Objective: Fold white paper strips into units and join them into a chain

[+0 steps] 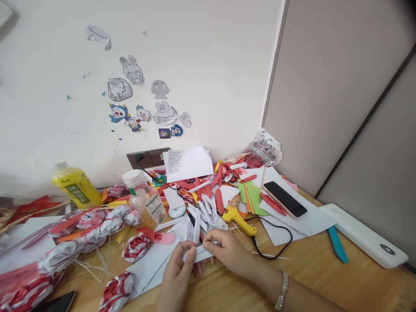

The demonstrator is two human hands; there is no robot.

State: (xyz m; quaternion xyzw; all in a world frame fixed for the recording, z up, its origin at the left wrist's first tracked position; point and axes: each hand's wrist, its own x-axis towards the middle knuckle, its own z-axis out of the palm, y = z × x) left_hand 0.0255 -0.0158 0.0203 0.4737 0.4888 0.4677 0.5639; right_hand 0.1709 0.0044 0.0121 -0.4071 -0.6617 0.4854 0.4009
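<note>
A folded white paper strip [199, 254] is held between both hands near the front of the wooden table [224, 292]. My left hand [177, 273] pinches its left end between thumb and fingers. My right hand [227, 251], with a bracelet on the wrist, grips the right end with thumb and index finger. Just behind the hands lies a heap of folded white paper strips [206, 214]. A yellow hot glue gun [238, 219] with a black cord rests right behind my right hand.
Red-and-white paper roses [117, 290] lie at the left. Behind stand a yellow bottle [78, 186] and a clear bottle [146, 199]. At the right are a phone [285, 199], green paper [252, 197], a teal strip [338, 245] and a long white device [364, 236].
</note>
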